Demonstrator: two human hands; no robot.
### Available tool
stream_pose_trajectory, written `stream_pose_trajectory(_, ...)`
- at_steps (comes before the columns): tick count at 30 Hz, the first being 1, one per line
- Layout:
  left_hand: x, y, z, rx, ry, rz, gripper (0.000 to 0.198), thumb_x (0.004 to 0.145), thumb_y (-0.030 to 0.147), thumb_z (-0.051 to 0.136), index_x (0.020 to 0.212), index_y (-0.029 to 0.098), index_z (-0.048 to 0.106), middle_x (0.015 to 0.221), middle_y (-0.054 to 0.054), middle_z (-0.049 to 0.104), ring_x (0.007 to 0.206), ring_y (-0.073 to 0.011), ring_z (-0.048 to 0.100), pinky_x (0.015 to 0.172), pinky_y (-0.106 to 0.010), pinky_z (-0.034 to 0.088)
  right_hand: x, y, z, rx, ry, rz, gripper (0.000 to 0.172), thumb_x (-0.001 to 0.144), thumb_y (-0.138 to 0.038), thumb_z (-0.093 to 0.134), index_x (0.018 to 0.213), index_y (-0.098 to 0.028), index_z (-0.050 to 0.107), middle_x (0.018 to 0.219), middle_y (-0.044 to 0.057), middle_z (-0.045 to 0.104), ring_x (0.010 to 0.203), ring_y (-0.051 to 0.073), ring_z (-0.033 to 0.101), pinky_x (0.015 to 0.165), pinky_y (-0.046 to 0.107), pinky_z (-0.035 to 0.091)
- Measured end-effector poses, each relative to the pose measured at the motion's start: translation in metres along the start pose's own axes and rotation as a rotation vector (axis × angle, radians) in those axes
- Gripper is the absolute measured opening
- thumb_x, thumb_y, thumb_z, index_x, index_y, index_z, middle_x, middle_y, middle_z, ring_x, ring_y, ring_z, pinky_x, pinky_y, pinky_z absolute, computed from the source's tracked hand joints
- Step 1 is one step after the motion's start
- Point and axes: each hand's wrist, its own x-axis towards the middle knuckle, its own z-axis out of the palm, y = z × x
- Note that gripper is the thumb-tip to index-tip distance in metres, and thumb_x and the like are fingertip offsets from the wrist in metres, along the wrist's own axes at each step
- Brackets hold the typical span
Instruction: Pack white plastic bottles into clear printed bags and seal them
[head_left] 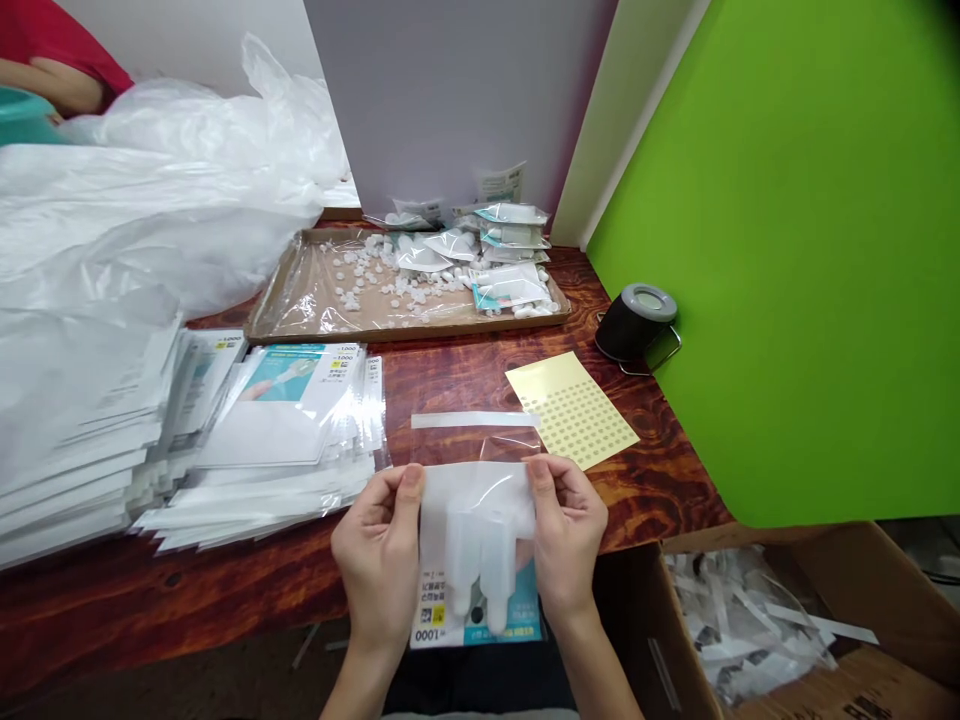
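Between my two hands is a clear plastic packet [480,490] with a printed card in it, seen upside down. White translucent tubes [496,570] lie inside the packet. My left hand [382,555] pinches its upper left edge, thumb on top. On the other side, my right hand [568,530] pinches the upper right edge the same way. The packet's open flap, with a white strip [475,420] along its end, points away from me over the table. Behind the right hand, a yellow sticker sheet [574,410] lies flat on the wood.
Piles of flat printed packets [262,435] cover the table's left. A shallow cardboard tray [405,330] holds small white caps and filled packets. A black cylindrical speaker [637,322] stands by the green panel [795,250]. A cardboard box [630,620] of strip scraps sits below right. Another person's arm [67,85] shows far left.
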Motion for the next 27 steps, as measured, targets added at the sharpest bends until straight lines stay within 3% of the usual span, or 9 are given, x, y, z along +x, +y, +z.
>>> stream_pose_trajectory(3, 0.003, 0.006, -0.003, -0.004, -0.057, -0.009, 0.024, 0.080, 0.043, 0.070, 0.078, 0.019, 0.067, 0.066, 0.004, 0.060, 0.060, -0.0092, 0.049, 0.052, -0.015, 0.041, 0.006, -0.003, -0.005, 0.038, -0.082, 0.046, 0.022, 0.084, -0.038, 0.067, 0.076, -0.017, 0.069, 0.065, -0.001, 0.062, 0.058, 0.010, 0.053, 0.052, 0.020, 0.042)
stream_pose_trajectory(8, 0.015, 0.027, -0.010, -0.087, -0.123, -0.040, 0.023, 0.068, 0.041, 0.080, 0.075, 0.020, 0.074, 0.073, 0.001, 0.071, 0.070, -0.0118, 0.061, 0.065, -0.016, 0.050, 0.022, -0.013, -0.011, 0.067, -0.217, -0.058, 0.013, 0.083, -0.030, 0.069, 0.075, -0.022, 0.074, 0.076, 0.000, 0.067, 0.075, 0.013, 0.059, 0.070, 0.023, 0.046)
stream_pose_trajectory(11, 0.025, 0.041, -0.014, -0.118, -0.163, -0.104, 0.026, 0.059, 0.039, 0.086, 0.073, 0.020, 0.076, 0.076, -0.001, 0.074, 0.074, -0.0133, 0.065, 0.070, -0.018, 0.053, 0.031, -0.021, -0.011, 0.140, -0.257, 0.028, 0.009, 0.080, -0.032, 0.073, 0.078, -0.024, 0.077, 0.073, -0.001, 0.069, 0.068, 0.012, 0.059, 0.062, 0.022, 0.046)
stream_pose_trajectory(14, 0.033, 0.053, -0.018, -0.127, -0.225, -0.142, 0.030, 0.054, 0.035, 0.089, 0.077, 0.020, 0.077, 0.073, -0.001, 0.074, 0.064, -0.0113, 0.063, 0.061, -0.018, 0.053, 0.037, -0.028, -0.009, 0.204, -0.304, 0.094, 0.008, 0.076, -0.033, 0.077, 0.079, -0.025, 0.078, 0.073, -0.001, 0.072, 0.064, 0.012, 0.060, 0.060, 0.022, 0.047)
stream_pose_trajectory(17, 0.040, 0.063, -0.019, -0.106, -0.296, -0.090, 0.028, 0.057, 0.033, 0.088, 0.078, 0.019, 0.077, 0.069, -0.001, 0.073, 0.055, -0.0091, 0.058, 0.054, -0.018, 0.050, 0.043, -0.034, -0.005, 0.197, -0.313, 0.020, 0.006, 0.077, -0.030, 0.076, 0.078, -0.024, 0.078, 0.076, 0.000, 0.074, 0.070, 0.014, 0.063, 0.065, 0.024, 0.049)
stream_pose_trajectory(19, 0.046, 0.068, -0.019, -0.054, -0.318, 0.027, 0.021, 0.062, 0.033, 0.085, 0.076, 0.019, 0.077, 0.072, -0.001, 0.073, 0.059, -0.0105, 0.061, 0.056, -0.019, 0.051, 0.048, -0.040, -0.003, 0.137, -0.317, -0.091, 0.004, 0.078, -0.027, 0.075, 0.078, -0.024, 0.077, 0.078, 0.000, 0.074, 0.072, 0.014, 0.065, 0.066, 0.025, 0.050)
stream_pose_trajectory(21, 0.053, 0.074, -0.020, 0.030, -0.330, 0.250, 0.012, 0.070, 0.029, 0.080, 0.077, 0.021, 0.076, 0.076, -0.001, 0.073, 0.068, -0.0130, 0.064, 0.062, -0.021, 0.052, 0.054, -0.051, -0.002, 0.040, -0.341, -0.254, 0.004, 0.080, -0.022, 0.073, 0.080, -0.023, 0.076, 0.079, 0.001, 0.074, 0.073, 0.015, 0.064, 0.066, 0.026, 0.050)
stream_pose_trajectory(23, 0.061, 0.078, -0.024, 0.139, -0.363, 0.594, 0.003, 0.076, 0.023, 0.076, 0.079, 0.023, 0.075, 0.078, 0.000, 0.071, 0.072, -0.0137, 0.064, 0.065, -0.023, 0.052, 0.057, -0.063, -0.004, -0.073, -0.380, -0.471, 0.008, 0.081, -0.016, 0.071, 0.083, -0.023, 0.075, 0.080, 0.001, 0.073, 0.074, 0.015, 0.063, 0.067, 0.028, 0.050)
stream_pose_trajectory(27, 0.068, 0.070, -0.046, 0.376, -0.556, 1.216, 0.025, 0.083, 0.008, 0.065, 0.097, 0.027, 0.073, 0.084, 0.001, 0.072, 0.078, -0.0137, 0.065, 0.071, -0.024, 0.053, 0.049, -0.067, -0.022, -0.289, -0.478, -0.856, 0.016, 0.083, -0.008, 0.068, 0.087, -0.022, 0.073, 0.083, 0.003, 0.072, 0.083, 0.018, 0.061, 0.076, 0.034, 0.051)
